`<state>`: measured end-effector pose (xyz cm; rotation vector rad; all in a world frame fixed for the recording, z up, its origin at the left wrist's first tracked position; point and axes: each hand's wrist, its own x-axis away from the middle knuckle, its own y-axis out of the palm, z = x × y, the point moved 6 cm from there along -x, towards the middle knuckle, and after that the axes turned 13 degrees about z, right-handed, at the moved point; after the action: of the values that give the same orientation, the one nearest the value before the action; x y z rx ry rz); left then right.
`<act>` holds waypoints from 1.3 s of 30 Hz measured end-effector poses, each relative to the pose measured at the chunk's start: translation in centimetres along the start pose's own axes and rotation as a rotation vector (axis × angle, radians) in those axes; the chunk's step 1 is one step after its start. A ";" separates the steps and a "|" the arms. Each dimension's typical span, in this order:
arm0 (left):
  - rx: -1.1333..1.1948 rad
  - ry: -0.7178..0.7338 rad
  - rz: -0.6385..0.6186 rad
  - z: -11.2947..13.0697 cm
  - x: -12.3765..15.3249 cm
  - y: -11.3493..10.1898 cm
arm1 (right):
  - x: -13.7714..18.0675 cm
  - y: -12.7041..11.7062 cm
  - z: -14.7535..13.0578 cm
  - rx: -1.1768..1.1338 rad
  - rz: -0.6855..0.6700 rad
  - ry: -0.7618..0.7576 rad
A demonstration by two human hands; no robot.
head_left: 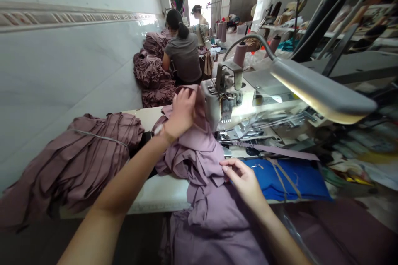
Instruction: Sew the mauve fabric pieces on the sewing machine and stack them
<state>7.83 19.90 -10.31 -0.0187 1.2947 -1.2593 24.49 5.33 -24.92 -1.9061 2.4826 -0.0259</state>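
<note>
A mauve piece of fabric (202, 145) lies bunched on the table left of the sewing machine (228, 91) and hangs over the front edge. My left hand (184, 109) is closed on its far part, close to the machine head. Lower and to the right, my right hand (241, 176) pinches the fabric's right edge between thumb and fingers. The machine's several needles (226, 121) stand raised to the right of the cloth. A narrow mauve strip (276, 150) runs from the right toward the needle area.
A tied bundle of mauve pieces (93, 145) lies at the left by the tiled wall. A folded blue cloth (289, 178) is at the right front edge. A lit lamp (323, 91) hangs over the machine. Two people sit beyond, beside heaped fabric (152, 70).
</note>
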 end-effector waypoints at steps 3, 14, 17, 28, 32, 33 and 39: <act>0.009 0.158 -0.021 4.5 7.1 -0.7 | 0.0 -0.1 -0.1 0.034 0.017 -0.013; 0.028 0.176 -0.295 5.7 12.0 1.3 | -0.1 -0.4 -1.4 0.278 0.052 -0.194; 0.043 0.147 -0.290 4.7 11.1 1.7 | -0.7 -0.2 -1.9 0.395 0.059 -0.263; 0.153 0.144 -0.318 -0.3 6.5 3.9 | -1.9 1.2 -5.5 1.012 -0.029 -0.619; 0.203 0.079 -0.247 -2.8 5.7 3.6 | -0.9 1.0 -5.7 0.981 -0.107 -0.612; 0.205 0.054 -0.205 -2.9 5.9 3.1 | -0.4 1.1 -5.2 0.975 -0.147 -0.603; 0.213 -0.042 0.034 3.0 12.1 -1.2 | 1.3 3.6 -1.0 0.978 -0.312 -0.650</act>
<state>6.29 9.33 -16.74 0.1272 1.1153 -1.3544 20.69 4.96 -24.02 -1.4736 1.3307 -0.4447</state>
